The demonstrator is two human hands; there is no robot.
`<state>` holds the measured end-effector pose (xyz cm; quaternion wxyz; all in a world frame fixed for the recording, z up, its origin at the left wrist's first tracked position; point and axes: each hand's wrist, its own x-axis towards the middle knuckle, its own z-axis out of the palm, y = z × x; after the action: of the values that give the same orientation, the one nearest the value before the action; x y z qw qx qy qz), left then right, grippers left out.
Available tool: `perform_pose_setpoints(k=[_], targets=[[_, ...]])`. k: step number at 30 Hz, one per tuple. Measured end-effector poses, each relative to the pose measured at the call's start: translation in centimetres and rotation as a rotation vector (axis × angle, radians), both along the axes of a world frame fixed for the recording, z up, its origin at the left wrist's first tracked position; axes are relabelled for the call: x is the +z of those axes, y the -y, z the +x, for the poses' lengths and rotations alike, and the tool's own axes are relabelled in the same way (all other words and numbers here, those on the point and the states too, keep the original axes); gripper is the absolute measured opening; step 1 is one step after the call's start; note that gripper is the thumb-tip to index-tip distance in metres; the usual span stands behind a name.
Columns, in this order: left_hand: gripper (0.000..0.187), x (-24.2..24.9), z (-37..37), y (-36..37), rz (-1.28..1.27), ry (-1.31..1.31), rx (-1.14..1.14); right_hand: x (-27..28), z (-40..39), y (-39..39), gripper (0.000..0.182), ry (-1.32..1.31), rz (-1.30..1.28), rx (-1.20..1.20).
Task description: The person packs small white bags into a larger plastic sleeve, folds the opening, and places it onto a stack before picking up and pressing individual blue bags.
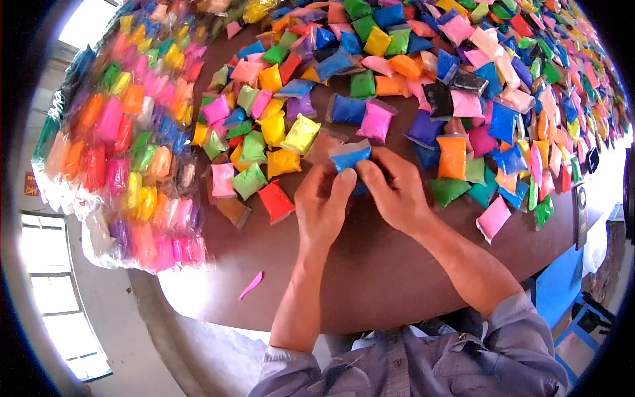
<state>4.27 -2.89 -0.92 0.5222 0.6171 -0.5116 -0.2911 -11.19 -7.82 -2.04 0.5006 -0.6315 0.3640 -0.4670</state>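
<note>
Between my two hands, above the brown table (370,284), is a small clear packet of blue clay-like material (350,157). My left hand (322,202) pinches its left end, with the thumb on top. The right end is gripped by my right hand (399,188), thumb and fingers closed on it. Just behind the hands lie a magenta packet (377,121) and a pale yellow packet (301,134). Left of my left hand rests a red packet (276,202); to the right of my right hand is an orange packet (452,157).
Large clear bags of bundled colourful packets (142,152) are stacked along the left side. Many loose packets (522,99) spread across the back and right. A small pink plastic tool (251,286) lies near the table's front edge. A blue stool (559,281) stands at the right.
</note>
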Motion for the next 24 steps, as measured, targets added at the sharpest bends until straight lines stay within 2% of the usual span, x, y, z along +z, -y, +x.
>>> perform_pose_setpoints(k=[2,7,10,13,17,20,24], targets=[[0.022,0.0,-0.2,0.1,0.058,-0.396,-0.051,0.2,0.0,-0.1,0.019,0.017,-0.009,-0.039],[0.020,-1.6,0.5,0.9,-0.014,-0.395,0.000,-0.2,0.2,-0.3,0.020,-0.023,-0.071,0.017],[0.016,-1.8,0.0,1.1,-0.073,-0.386,0.026,-0.1,-0.1,-0.2,0.022,-0.093,0.014,0.048],[0.018,-1.9,0.0,1.0,-0.111,-0.291,0.021,0.1,0.1,-0.2,0.023,-0.001,0.070,0.013],[0.017,-1.7,0.1,0.7,-0.031,-0.298,-0.017,-0.8,0.2,0.0,0.020,0.035,-0.007,-0.028],[0.016,-1.3,-0.4,0.8,-0.027,-0.399,-0.032,-1.1,0.2,0.1,0.020,0.040,-0.032,-0.057],[0.017,-1.2,-0.1,0.9,-0.059,-0.310,-0.056,-0.7,0.4,0.1,0.020,0.042,-0.120,-0.077]])
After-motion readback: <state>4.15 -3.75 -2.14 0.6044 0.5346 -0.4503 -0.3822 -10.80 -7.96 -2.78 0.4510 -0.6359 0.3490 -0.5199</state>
